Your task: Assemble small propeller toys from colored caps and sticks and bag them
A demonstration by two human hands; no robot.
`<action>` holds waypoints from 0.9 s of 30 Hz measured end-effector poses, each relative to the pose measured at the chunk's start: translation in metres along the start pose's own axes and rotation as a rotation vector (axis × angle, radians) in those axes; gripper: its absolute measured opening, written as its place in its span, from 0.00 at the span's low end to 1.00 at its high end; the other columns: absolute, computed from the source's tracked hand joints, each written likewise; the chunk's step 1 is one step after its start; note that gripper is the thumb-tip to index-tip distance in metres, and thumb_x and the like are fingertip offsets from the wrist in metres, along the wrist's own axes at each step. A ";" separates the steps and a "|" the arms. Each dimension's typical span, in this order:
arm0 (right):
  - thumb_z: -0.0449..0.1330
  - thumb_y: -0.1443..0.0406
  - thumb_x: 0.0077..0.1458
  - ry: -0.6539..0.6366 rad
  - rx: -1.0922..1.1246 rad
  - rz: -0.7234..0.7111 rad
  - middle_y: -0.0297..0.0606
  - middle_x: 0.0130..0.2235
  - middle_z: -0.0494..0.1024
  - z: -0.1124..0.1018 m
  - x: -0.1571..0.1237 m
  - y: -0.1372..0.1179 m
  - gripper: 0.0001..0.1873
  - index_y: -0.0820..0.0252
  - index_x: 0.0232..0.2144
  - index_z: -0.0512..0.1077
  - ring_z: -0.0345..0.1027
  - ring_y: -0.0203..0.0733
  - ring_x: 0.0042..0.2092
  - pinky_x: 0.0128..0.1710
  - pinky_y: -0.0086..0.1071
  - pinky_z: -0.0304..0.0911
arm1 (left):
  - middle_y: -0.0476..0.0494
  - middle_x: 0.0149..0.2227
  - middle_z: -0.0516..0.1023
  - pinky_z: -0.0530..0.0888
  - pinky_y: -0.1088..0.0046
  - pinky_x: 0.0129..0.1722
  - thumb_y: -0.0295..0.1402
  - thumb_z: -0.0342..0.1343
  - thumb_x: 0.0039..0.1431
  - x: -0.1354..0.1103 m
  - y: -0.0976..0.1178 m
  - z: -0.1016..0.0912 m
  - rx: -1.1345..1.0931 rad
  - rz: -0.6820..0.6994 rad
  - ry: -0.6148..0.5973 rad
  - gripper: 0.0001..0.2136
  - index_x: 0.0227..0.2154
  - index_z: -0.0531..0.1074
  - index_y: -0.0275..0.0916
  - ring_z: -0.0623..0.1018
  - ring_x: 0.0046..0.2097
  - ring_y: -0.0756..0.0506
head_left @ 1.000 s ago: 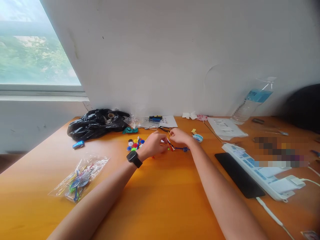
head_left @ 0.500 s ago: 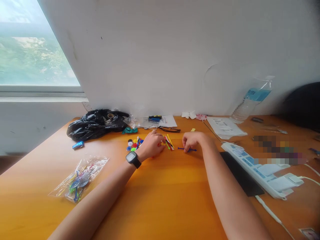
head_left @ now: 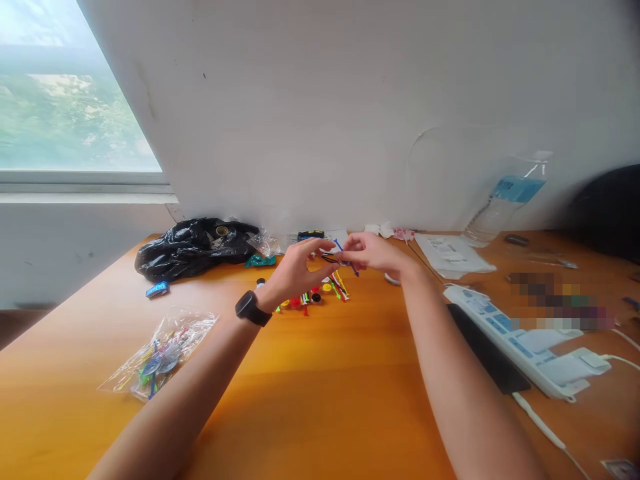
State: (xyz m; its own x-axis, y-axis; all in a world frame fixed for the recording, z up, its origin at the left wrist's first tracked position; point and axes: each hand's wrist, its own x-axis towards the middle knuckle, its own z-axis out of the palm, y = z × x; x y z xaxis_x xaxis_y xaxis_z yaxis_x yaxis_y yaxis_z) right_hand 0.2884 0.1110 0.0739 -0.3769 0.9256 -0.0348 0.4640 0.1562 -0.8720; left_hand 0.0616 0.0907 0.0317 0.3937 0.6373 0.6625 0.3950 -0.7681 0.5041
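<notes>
We hold a blue stick [head_left: 355,269] in our right hand [head_left: 369,252], fingertips pinched on it, above the table [head_left: 320,387] toward its far edge. Our left hand [head_left: 297,267] is beside it, thumb and fingers parted; whether they grip anything, we cannot tell. Coloured sticks [head_left: 343,287] lie below.

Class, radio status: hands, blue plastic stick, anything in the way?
Right hand pinching slim blue plastic stick. Left hand alongside, contact unclear. Small multicoloured plastic pieces on orange table, apparently not obstructing.
</notes>
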 end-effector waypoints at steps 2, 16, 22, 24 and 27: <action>0.74 0.48 0.48 0.053 0.146 -0.065 0.35 0.30 0.78 0.018 0.004 -0.013 0.24 0.58 0.32 0.71 0.69 0.35 0.29 0.27 0.27 0.61 | 0.44 0.46 0.82 0.77 0.69 0.45 0.35 0.66 0.63 0.004 0.007 -0.007 0.010 0.020 0.031 0.15 0.51 0.76 0.43 0.80 0.45 0.45; 0.69 0.65 0.50 -0.045 0.566 -0.090 0.32 0.30 0.80 0.026 0.002 -0.026 0.12 0.59 0.39 0.78 0.73 0.32 0.30 0.34 0.25 0.69 | 0.46 0.38 0.81 0.76 0.72 0.41 0.27 0.64 0.59 0.010 0.024 -0.033 0.075 0.056 0.113 0.12 0.46 0.81 0.41 0.78 0.37 0.49; 0.66 0.67 0.48 -0.119 0.530 -0.164 0.32 0.28 0.79 0.029 0.002 -0.023 0.07 0.61 0.33 0.75 0.74 0.33 0.29 0.31 0.24 0.68 | 0.46 0.38 0.83 0.79 0.73 0.43 0.26 0.61 0.59 0.009 0.029 -0.036 -0.082 0.022 0.039 0.10 0.43 0.80 0.38 0.81 0.38 0.49; 0.66 0.67 0.46 -0.140 0.514 -0.157 0.33 0.27 0.80 0.030 0.001 -0.023 0.08 0.60 0.32 0.72 0.76 0.35 0.28 0.30 0.25 0.70 | 0.46 0.37 0.83 0.80 0.73 0.43 0.26 0.61 0.57 0.009 0.031 -0.036 -0.114 0.020 0.002 0.08 0.40 0.80 0.37 0.81 0.37 0.49; 0.66 0.68 0.43 -0.157 0.485 -0.140 0.33 0.27 0.79 0.031 0.000 -0.024 0.10 0.59 0.29 0.70 0.77 0.38 0.28 0.29 0.28 0.72 | 0.46 0.35 0.82 0.80 0.73 0.41 0.26 0.62 0.55 0.008 0.034 -0.038 -0.152 0.010 -0.050 0.07 0.37 0.79 0.36 0.80 0.36 0.49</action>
State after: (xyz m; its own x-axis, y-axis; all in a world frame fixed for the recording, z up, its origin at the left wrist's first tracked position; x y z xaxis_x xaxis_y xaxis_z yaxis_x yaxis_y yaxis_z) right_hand 0.2524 0.0961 0.0802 -0.5417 0.8386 0.0577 -0.0094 0.0626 -0.9980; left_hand 0.0468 0.0679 0.0752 0.4394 0.6289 0.6414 0.2621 -0.7727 0.5781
